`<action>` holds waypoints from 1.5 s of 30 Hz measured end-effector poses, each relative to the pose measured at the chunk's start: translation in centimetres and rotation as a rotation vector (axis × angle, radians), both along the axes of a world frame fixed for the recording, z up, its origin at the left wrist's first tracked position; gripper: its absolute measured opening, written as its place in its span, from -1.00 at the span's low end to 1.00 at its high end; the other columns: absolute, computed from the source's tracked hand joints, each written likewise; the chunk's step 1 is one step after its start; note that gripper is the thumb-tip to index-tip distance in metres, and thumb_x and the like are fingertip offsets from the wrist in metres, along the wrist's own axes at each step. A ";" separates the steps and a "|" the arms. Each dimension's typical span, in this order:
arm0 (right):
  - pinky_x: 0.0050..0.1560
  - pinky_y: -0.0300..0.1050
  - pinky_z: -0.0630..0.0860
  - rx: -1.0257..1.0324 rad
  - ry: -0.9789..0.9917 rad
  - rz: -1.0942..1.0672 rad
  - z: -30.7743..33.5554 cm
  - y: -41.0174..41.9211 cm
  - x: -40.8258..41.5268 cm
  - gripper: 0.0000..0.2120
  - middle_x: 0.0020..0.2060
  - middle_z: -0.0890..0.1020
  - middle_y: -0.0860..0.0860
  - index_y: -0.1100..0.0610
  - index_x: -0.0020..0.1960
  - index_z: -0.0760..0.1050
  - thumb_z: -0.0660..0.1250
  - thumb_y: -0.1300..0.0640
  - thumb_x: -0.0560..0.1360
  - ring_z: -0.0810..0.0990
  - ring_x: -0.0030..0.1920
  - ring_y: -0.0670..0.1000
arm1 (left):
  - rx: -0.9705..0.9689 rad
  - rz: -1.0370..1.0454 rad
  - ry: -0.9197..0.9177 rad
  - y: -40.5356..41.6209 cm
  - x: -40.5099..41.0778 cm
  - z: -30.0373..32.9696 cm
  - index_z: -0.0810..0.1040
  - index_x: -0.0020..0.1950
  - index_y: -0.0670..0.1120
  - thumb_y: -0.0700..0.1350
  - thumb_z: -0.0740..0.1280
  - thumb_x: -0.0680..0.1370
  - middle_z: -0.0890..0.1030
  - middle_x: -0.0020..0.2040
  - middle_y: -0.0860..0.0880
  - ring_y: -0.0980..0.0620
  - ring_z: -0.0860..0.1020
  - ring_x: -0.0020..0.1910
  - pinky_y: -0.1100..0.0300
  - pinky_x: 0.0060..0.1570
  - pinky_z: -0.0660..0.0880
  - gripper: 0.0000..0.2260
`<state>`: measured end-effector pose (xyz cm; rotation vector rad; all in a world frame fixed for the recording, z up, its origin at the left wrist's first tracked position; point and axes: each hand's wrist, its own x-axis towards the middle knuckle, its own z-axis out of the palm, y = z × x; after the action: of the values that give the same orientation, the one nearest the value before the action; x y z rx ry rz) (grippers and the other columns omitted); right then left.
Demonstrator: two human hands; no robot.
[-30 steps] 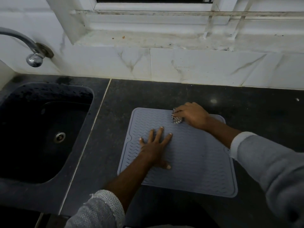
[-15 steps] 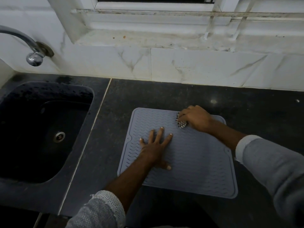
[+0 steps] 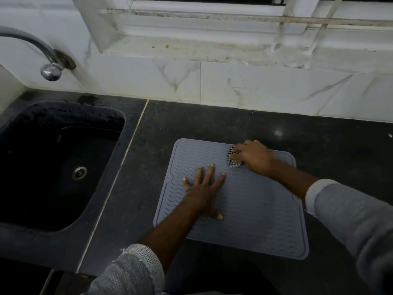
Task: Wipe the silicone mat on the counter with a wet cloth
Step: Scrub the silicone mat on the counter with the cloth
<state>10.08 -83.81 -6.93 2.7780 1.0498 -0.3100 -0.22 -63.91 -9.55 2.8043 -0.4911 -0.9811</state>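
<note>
Table (image 3: 234, 120) of dark polished stone carries the silicone mat (image 3: 259, 209), which lies flat just right of the black sink (image 3: 25, 222), its near edge close to the table's front. The mat is grey-blue, squarish with rounded corners, a raised rim and rows of small wavy ridges. It looks thin, light and floppy, likely to creep under rubbing, so pinning it with a flat palm suits it better than pinching an edge. The left hand (image 3: 202, 192) presses on it, its grip open with fingers spread. The right hand (image 3: 254, 157) closes its grip around a bunched checked cloth (image 3: 234, 159), soft and small, at the mat's far edge.
</note>
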 end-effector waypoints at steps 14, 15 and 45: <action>0.27 0.01 0.27 0.063 -0.022 0.017 -1.5 1.8 -0.1 -0.54 0.44 0.30 -0.03 -0.11 0.42 0.27 0.20 0.15 0.55 0.29 0.32 0.10 | 0.035 0.001 -0.019 0.1 0.1 -1.0 -0.38 0.46 0.25 0.29 0.49 0.26 -0.47 0.48 0.02 -0.23 -0.41 0.45 -0.50 0.25 -0.23 0.15; 0.29 0.02 0.26 0.040 -0.016 -0.001 -1.4 0.9 -0.2 -0.51 0.45 0.29 -0.03 -0.11 0.42 0.26 0.22 0.18 0.54 0.28 0.34 0.10 | 0.033 0.000 -0.019 0.1 0.2 -1.1 -0.38 0.46 0.25 0.29 0.49 0.25 -0.48 0.47 0.02 -0.23 -0.41 0.45 -0.50 0.24 -0.23 0.16; 0.22 0.03 0.30 0.205 -0.023 0.018 -2.1 6.5 0.3 -0.59 0.38 0.39 0.03 -0.04 0.39 0.33 0.22 0.10 0.55 0.35 0.27 0.12 | 0.002 -0.014 -0.035 3.8 -0.8 0.1 -0.36 0.50 0.19 0.22 0.50 0.30 -0.45 0.49 0.00 -0.21 -0.40 0.46 -0.38 0.35 -0.21 0.14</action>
<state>10.41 -77.26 -9.03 2.9407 1.1612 -0.1771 -0.99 -60.13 -9.42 2.8281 -0.5158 -0.9368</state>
